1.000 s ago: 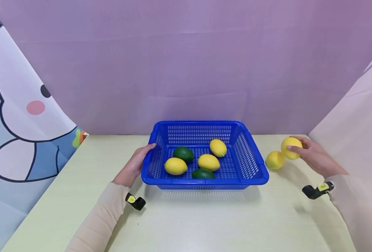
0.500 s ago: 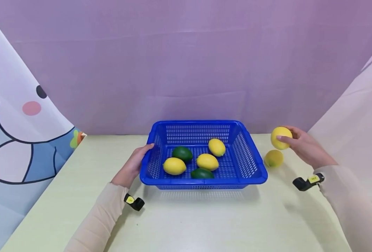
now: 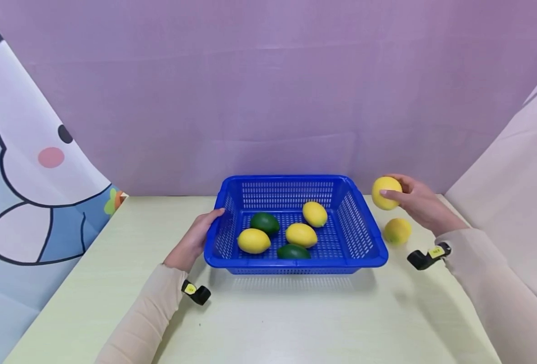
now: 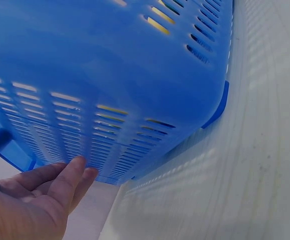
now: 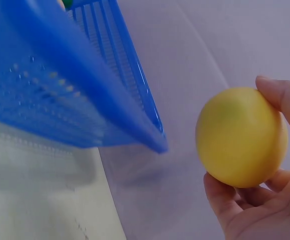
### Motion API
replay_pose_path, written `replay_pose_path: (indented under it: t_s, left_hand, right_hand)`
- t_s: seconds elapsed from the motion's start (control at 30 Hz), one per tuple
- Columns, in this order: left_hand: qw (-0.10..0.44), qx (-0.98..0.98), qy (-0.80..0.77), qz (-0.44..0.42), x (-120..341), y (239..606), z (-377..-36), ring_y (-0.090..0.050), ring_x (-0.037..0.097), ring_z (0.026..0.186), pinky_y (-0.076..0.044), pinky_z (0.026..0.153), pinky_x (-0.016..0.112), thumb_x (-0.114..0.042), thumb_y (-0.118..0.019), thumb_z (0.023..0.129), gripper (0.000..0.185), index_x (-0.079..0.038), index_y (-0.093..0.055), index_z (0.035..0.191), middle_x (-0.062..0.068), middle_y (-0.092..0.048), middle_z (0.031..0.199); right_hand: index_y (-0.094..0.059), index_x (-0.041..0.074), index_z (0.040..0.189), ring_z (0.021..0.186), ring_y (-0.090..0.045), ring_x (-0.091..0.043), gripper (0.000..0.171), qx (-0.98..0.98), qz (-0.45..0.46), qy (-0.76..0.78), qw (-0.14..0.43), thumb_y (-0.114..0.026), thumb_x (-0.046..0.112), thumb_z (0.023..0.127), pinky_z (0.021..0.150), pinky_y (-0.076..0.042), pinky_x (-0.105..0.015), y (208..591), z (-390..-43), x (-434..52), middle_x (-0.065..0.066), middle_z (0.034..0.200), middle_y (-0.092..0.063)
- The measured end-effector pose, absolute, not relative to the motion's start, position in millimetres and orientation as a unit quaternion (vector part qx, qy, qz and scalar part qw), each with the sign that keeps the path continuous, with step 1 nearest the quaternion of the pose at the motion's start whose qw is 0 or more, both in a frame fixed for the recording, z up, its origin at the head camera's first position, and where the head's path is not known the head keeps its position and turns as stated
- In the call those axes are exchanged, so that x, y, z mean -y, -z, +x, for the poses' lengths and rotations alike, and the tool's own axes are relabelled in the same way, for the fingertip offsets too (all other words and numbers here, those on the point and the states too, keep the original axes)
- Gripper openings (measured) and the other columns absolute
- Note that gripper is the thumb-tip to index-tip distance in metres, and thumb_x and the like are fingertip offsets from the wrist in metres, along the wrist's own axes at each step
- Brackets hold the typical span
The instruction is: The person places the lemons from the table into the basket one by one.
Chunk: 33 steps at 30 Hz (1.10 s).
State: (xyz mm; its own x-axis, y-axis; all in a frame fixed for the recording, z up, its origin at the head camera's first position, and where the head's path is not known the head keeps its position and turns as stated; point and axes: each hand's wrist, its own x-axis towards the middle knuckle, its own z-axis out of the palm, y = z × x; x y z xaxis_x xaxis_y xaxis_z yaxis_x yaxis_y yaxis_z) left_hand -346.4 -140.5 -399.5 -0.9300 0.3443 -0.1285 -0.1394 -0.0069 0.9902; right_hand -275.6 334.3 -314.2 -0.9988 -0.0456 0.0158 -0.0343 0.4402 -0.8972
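A blue plastic basket [image 3: 295, 269] with slotted walls stands mid-table. At its left side my left hand [image 3: 194, 237] grips the rim, thumb over the edge; the left wrist view shows its fingers [image 4: 67, 185] against the outer wall. My right hand [image 3: 425, 205] holds a yellow lemon [image 3: 386, 193] between thumb and fingers, raised just to the right of the basket's far right corner. Another yellow lemon [image 3: 397, 231] lies on the table beside the basket, below the held one. Inside the basket are yellow lemons [image 3: 301, 235] and two dark green fruits [image 3: 264, 223].
The pale table [image 3: 268, 323] extends in front of the basket. Behind it hangs a purple cloth [image 3: 268, 101], close to the basket's back rim. A cartoon-printed cloth [image 3: 27, 151] stands on the left and a pale cloth [image 3: 518, 172] on the right.
My right hand has lifted the lemon up and carried it left, away from the other lemon and closer to the basket. The left hand and basket have stayed in place.
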Motion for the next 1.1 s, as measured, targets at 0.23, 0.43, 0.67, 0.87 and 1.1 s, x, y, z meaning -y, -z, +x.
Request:
replay_pose_path:
  t_s: [0.23, 0.43, 0.67, 0.87, 1.1]
  left_hand:
    - [0.168, -0.688, -0.703, 0.066, 139.5, 399.1, -347.3, -0.066, 0.018, 0.089, -0.055, 0.076, 0.030, -0.041, -0.043, 0.099, 0.060, 0.002, -0.038, 0.139, 0.015, -0.064, 0.112]
    - [0.172, -0.684, -0.705, 0.073, 139.6, 398.1, -347.6, -0.067, 0.017, 0.086, -0.055, 0.074, 0.028, -0.041, -0.043, 0.098, 0.061, 0.004, -0.036, 0.140, 0.011, -0.066, 0.107]
    - [0.174, -0.683, -0.705, 0.071, 140.1, 397.5, -347.6, -0.066, 0.016, 0.086, -0.055, 0.075, 0.028, -0.040, -0.044, 0.099, 0.061, 0.004, -0.035, 0.140, 0.009, -0.066, 0.105]
    - [0.174, -0.682, -0.707, 0.070, 139.6, 397.7, -347.5, -0.067, 0.016, 0.085, -0.055, 0.073, 0.027, -0.040, -0.043, 0.099, 0.061, 0.005, -0.036, 0.139, 0.008, -0.066, 0.102]
    - [0.172, -0.682, -0.707, 0.069, 139.7, 398.0, -346.8, -0.067, 0.016, 0.086, -0.055, 0.074, 0.028, -0.040, -0.043, 0.099, 0.060, 0.004, -0.037, 0.139, 0.010, -0.066, 0.105]
  right_hand:
    - [-0.017, 0.002, 0.148, 0.111, -0.043, -0.020, 0.075, -0.852, -0.031, 0.522, 0.027, -0.057, 0.035, 0.094, 0.094, -0.041, -0.021, 308.0, -281.5, -314.6, -0.013, 0.133, -0.037]
    - [-0.017, 0.003, 0.148, 0.122, -0.037, -0.032, 0.080, -0.853, -0.039, 0.519, 0.042, -0.060, 0.039, 0.091, 0.109, -0.028, -0.053, 305.7, -283.9, -298.3, -0.019, 0.138, -0.035]
    - [-0.024, 0.006, 0.146, 0.125, -0.038, -0.034, 0.079, -0.854, -0.051, 0.515, 0.056, -0.065, 0.040, 0.088, 0.109, -0.027, -0.054, 303.8, -290.5, -279.0, -0.017, 0.138, -0.039]
    - [-0.027, 0.007, 0.145, 0.119, -0.043, -0.031, 0.075, -0.861, -0.061, 0.503, 0.056, -0.065, 0.037, 0.088, 0.106, -0.034, -0.049, 303.4, -297.5, -261.2, -0.016, 0.136, -0.042]
    - [-0.028, 0.007, 0.145, 0.116, -0.046, -0.030, 0.074, -0.862, -0.071, 0.499, 0.062, -0.065, 0.037, 0.088, 0.103, -0.038, -0.047, 304.7, -307.7, -244.9, -0.016, 0.134, -0.044]
